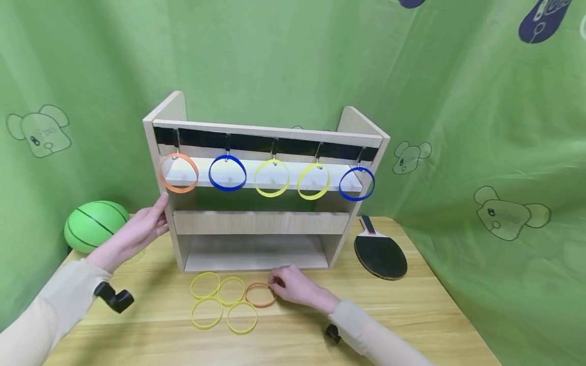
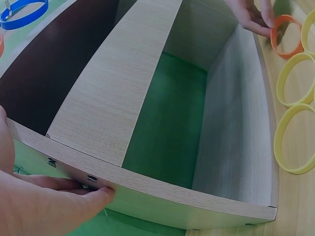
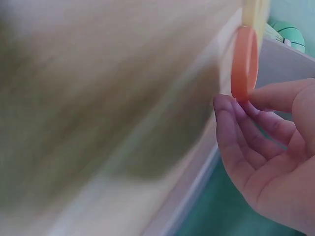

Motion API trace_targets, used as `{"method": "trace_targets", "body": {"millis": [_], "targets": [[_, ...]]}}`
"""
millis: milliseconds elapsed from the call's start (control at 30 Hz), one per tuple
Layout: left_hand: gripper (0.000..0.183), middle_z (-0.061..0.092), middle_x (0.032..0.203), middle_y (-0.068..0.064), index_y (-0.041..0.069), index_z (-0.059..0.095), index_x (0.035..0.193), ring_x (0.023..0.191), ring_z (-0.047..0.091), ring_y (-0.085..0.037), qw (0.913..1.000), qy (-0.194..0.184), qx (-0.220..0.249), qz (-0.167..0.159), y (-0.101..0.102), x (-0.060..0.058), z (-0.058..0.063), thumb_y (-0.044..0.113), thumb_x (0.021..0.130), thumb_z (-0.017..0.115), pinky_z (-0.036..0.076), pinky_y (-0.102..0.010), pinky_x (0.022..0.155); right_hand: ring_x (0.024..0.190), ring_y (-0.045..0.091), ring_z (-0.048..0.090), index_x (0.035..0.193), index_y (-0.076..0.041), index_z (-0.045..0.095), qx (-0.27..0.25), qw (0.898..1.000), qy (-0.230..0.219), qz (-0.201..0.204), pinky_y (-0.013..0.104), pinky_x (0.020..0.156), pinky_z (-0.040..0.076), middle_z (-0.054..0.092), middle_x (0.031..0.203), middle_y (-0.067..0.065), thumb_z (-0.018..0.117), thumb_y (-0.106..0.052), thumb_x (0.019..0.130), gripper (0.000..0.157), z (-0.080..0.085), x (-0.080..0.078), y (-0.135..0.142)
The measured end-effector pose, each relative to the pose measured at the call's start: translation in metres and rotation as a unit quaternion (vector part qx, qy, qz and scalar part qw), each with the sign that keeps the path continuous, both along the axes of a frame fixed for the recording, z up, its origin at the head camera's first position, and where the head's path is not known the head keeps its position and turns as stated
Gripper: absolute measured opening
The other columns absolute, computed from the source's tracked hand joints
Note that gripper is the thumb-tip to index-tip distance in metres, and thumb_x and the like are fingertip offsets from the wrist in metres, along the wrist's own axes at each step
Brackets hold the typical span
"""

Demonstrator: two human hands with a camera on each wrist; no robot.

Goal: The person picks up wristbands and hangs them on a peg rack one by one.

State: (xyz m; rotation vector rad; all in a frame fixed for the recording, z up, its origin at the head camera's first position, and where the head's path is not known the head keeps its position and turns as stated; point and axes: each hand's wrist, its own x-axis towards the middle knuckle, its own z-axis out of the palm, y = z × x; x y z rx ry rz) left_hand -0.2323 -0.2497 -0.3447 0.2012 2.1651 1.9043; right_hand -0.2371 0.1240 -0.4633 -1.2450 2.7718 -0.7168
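My right hand [image 1: 293, 285] pinches the near-right rim of an orange ring [image 1: 261, 295] on the table. The right wrist view shows the thumb and fingertips at the edge of that orange ring [image 3: 244, 64]. Several yellow rings [image 1: 231, 291] lie just left of it. With its fingers against the outer side panel, my left hand [image 1: 144, 226] rests on the left side of a wooden rack [image 1: 261, 223]. Several rings hang from hooks on the rack's black strip: an orange ring [image 1: 179, 189], two blue ones and two yellow ones.
To the left of the rack sits a green ball [image 1: 96, 226]. A black table tennis bat [image 1: 381, 256] lies to its right on the wooden table [image 1: 412, 315]. Green printed cloth [image 1: 274, 61] hangs behind and at both sides.
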Motion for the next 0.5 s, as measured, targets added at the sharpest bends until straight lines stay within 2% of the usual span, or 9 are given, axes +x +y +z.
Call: {"method": "trace_targets", "body": {"millis": [100, 233, 500], "targets": [[0.099, -0.017, 0.158, -0.034, -0.011, -0.018, 0.148, 0.150, -0.008, -0.049, 1.0000, 0.000, 0.000, 0.000, 0.000, 0.000, 0.000, 0.065, 0.099, 0.021, 0.002, -0.058, 0.126, 0.063, 0.000, 0.057, 0.091, -0.001, 0.071, -0.012, 1.000, -0.007, -0.002, 0.005, 0.057, 0.050, 0.074, 0.081, 0.009, 0.066, 0.000, 0.089, 0.005, 0.009, 0.002, 0.001], [0.098, -0.016, 0.158, -0.034, -0.011, -0.017, 0.149, 0.150, -0.007, -0.049, 1.0000, 0.002, 0.001, -0.004, 0.000, -0.001, 0.000, 0.065, 0.099, 0.020, 0.002, -0.059, 0.126, 0.065, 0.006, 0.063, 0.091, 0.000, 0.070, -0.026, 1.000, 0.010, 0.008, 0.005, 0.058, 0.051, 0.075, 0.082, 0.011, 0.066, 0.001, 0.089, 0.005, 0.023, 0.004, 0.001], [0.098, -0.015, 0.158, -0.035, -0.012, -0.017, 0.149, 0.150, -0.006, -0.049, 1.0000, 0.003, -0.001, -0.003, 0.000, -0.001, -0.001, 0.064, 0.100, 0.020, 0.003, -0.058, 0.125, 0.069, 0.006, 0.063, 0.090, -0.006, 0.069, -0.039, 0.992, 0.105, 0.050, 0.006, 0.060, 0.053, 0.072, 0.082, 0.004, 0.068, 0.000, 0.087, 0.007, 0.056, 0.011, -0.007]]}}
